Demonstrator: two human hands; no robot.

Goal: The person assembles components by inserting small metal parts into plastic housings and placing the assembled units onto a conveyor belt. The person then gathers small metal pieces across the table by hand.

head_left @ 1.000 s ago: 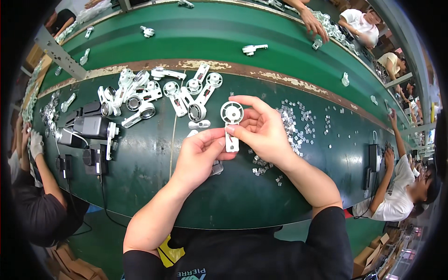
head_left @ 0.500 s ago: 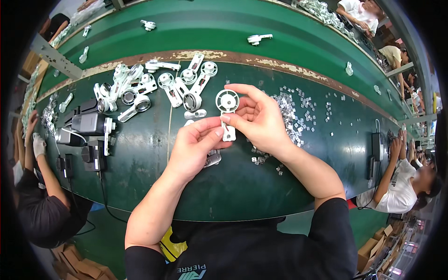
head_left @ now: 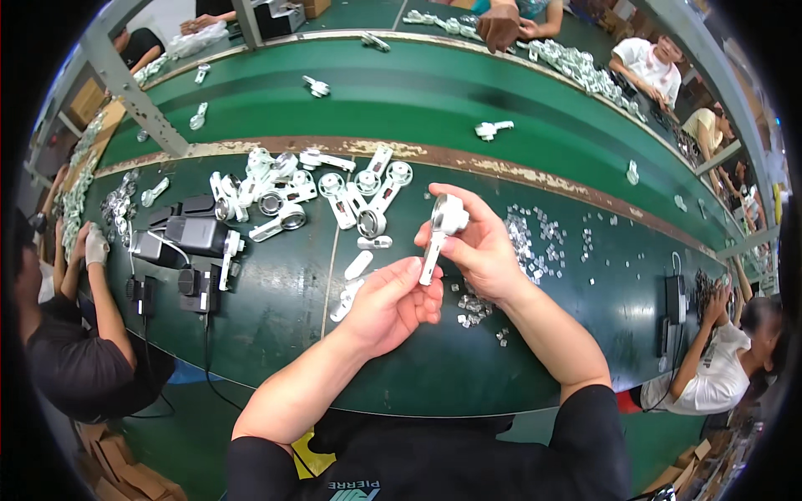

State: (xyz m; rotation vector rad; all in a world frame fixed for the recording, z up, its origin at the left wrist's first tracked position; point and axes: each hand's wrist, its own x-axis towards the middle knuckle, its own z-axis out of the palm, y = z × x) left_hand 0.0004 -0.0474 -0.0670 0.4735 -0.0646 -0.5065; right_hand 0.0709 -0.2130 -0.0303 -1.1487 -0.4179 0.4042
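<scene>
My right hand [head_left: 487,255] grips a small white handheld fan body [head_left: 448,215], thumb on its handle and fingers behind the round head. The fan body stands tilted, its round head at the top and seen nearly edge-on. Around the handle's lower end, the thumb and fingers of my left hand [head_left: 383,307] are closed. Several oblong white covers [head_left: 358,265] lie on the table beside my left hand. To the right of my right hand, many small clear pieces [head_left: 525,238] are scattered, with a few more below its wrist.
More white fan bodies [head_left: 271,188] are heaped at the left back of the green table [head_left: 468,376]. Black devices with cables [head_left: 196,242] stand at the left, and another black box [head_left: 675,280] at the right. Beyond runs a green belt [head_left: 401,92] carrying fan bodies. Co-workers sit on both sides.
The fan body has turned from showing its spoked round face to nearly edge-on. Both hands have shifted slightly right and lower in the picture, as the view tilted up.
</scene>
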